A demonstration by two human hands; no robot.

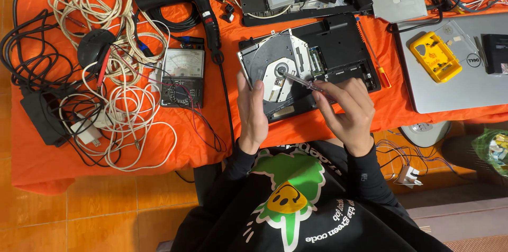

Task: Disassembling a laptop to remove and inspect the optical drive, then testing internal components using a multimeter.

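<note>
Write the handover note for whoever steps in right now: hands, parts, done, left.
Left hand: grips the near edge of the optical drive, tilted up over the open black laptop base.
Right hand: holds a thin screwdriver, tip at the drive's hub area.
Done: drive lifted off the base, its inner side exposed.
Left: whatever the screwdriver is working on; progress there is too small to tell.
Multimeter lies to the left.

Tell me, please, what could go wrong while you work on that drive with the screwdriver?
The screwdriver tip sits near the drive hub, so a slip could scratch it. The left hand steadies only one edge, so the drive may shift on the laptop base. A loosened screw could vanish into the orange cloth.
</note>
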